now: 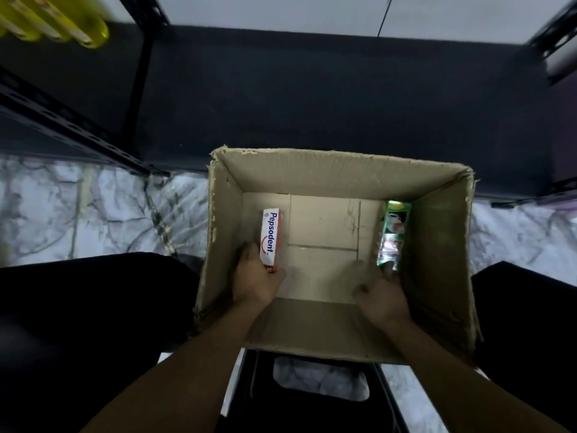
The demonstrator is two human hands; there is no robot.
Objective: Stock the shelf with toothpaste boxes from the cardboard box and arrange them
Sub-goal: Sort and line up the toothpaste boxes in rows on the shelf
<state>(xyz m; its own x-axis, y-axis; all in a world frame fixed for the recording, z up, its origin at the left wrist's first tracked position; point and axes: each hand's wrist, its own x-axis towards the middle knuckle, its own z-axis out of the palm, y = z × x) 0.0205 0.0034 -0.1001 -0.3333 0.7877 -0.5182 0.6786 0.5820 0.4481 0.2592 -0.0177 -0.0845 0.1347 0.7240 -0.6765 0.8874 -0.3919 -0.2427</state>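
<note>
An open cardboard box [343, 170] stands on the floor in front of me, its bottom mostly bare. Inside at the left lies a white and red Pepsodent toothpaste box [271, 237], and my left hand [257, 276] grips its near end. At the right inner wall lies a green toothpaste box [392, 232]; my right hand [382, 295] holds its near end, fingers partly hidden behind it. Behind the cardboard box runs a dark, bare shelf [327, 98] of a black metal rack.
Yellow items [53, 20] hang or lie at the top left on a neighbouring shelf. Black slotted rack posts [78, 129] rise at the left and right. The floor [93, 210] is marbled white. My dark-clad knees flank the box, above a black stool [312, 401].
</note>
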